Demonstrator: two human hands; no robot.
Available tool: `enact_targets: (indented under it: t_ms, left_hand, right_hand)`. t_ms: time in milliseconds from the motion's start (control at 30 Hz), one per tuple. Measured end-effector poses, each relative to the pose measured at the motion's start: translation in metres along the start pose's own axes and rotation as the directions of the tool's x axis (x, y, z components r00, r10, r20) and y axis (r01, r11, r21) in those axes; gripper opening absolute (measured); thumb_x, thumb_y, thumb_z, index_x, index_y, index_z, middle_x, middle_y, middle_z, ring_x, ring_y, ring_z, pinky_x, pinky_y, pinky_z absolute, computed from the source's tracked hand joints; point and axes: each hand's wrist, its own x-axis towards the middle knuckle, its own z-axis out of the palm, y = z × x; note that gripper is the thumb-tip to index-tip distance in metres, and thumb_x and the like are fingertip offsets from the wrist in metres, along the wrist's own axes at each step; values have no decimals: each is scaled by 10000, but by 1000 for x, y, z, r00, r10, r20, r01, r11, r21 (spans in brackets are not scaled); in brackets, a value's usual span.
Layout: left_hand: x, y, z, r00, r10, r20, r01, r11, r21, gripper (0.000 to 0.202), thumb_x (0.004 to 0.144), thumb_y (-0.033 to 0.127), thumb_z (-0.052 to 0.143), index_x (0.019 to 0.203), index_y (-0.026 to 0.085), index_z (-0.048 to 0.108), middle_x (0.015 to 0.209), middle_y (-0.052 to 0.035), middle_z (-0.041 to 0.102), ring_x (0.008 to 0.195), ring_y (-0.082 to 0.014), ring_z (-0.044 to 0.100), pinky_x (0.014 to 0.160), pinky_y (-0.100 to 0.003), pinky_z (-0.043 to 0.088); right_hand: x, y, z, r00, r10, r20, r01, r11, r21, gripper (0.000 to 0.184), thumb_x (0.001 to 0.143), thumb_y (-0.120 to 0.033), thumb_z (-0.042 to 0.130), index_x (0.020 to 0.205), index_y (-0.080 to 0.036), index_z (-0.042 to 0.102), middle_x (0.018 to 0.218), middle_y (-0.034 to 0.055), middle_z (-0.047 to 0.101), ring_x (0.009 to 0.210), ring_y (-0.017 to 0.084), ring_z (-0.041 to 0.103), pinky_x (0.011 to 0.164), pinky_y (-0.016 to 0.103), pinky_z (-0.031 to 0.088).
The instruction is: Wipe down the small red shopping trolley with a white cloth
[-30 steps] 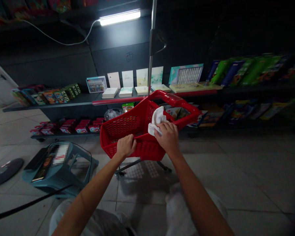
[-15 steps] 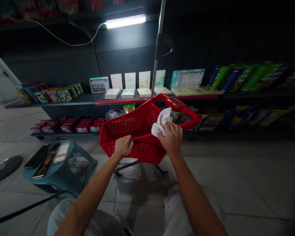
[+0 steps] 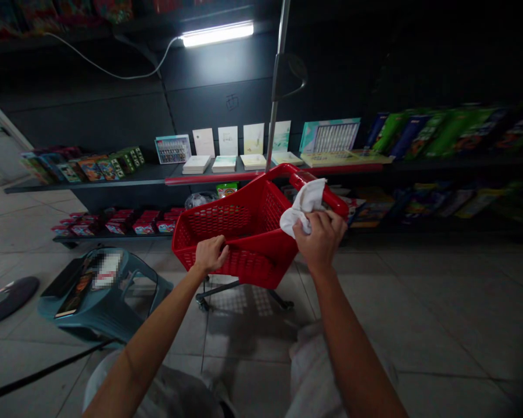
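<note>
A small red plastic shopping cart (image 3: 226, 223) on wheels stands on the tiled floor in front of me. My left hand (image 3: 209, 254) is closed on the cart's near rim. My right hand (image 3: 319, 239) is closed on a crumpled white cloth (image 3: 304, 204) and presses it against the cart's right rim, just below the red handle (image 3: 307, 180). The basket looks empty inside.
A teal plastic stool (image 3: 113, 293) with a dark flat object on top lies left of the cart. Low dark shelves (image 3: 126, 176) with boxes, cards and books run along the wall behind. A metal pole (image 3: 275, 93) rises behind the cart. My knees show at the bottom.
My right hand has slid the white cloth up and to the right along the cart's rim toward the handle. The left hand keeps its grip on the near rim.
</note>
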Motion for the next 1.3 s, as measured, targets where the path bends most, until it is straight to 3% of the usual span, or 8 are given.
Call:
enact_targets:
  t_ms: [367,533,800,933,1067,1200,1300]
  left_hand:
    - [9,-15,-3,992,-122,-26,121,993,-11,393,1017,467,341,790,224,551,811,-55,685,780,-195,610,670,-300,304]
    - [14,-21,-2,985,-164,-58,163,986,-20,461,1019,516,335,715,221,514,752,-41,669,759,-188,607,661,-295,283]
    - [15,-31,-1,968,-229,-99,226,973,-37,554,1011,560,310,626,206,493,659,-39,635,699,-179,592,627,-291,237]
    - [15,-41,-3,958,-277,-68,278,961,3,541,982,577,357,620,211,522,660,-51,643,713,-196,604,619,-292,223]
    - [12,-55,-7,961,-274,-45,274,962,1,454,941,517,420,623,214,535,652,-43,635,721,-198,608,622,-292,228]
    - [8,-68,-9,967,-247,-55,246,969,-36,394,894,435,420,578,205,474,608,-31,592,667,-178,575,627,-292,247]
    - [7,-74,-9,970,-238,-59,234,970,-64,358,865,399,409,568,203,453,601,-25,579,655,-169,561,629,-290,257]
  right_hand:
    - [21,24,-7,998,65,-5,-65,997,33,207,870,-326,554,968,-183,667,983,119,670,1110,328,496,1019,509,377]
    - [20,27,-4,998,43,-39,-40,995,86,165,864,-332,556,893,-192,639,920,108,653,1071,317,512,999,476,408]
    - [25,33,-13,989,135,-65,-119,970,210,120,823,-332,549,820,-220,588,841,82,616,996,294,524,915,445,458]
    - [25,26,-26,996,64,-68,-41,953,300,144,831,-362,543,825,-226,590,878,83,630,1026,294,548,958,463,450]
    - [26,18,-37,999,-41,20,26,869,495,159,821,-383,558,801,-230,597,899,69,647,1018,281,595,992,462,445]
    - [26,15,-46,984,-24,175,-113,677,727,176,835,-378,562,782,-212,591,860,36,630,854,221,603,818,362,486]
    - [25,15,-48,962,-7,273,-212,612,762,207,832,-397,585,770,-200,595,779,5,591,735,175,554,690,297,453]
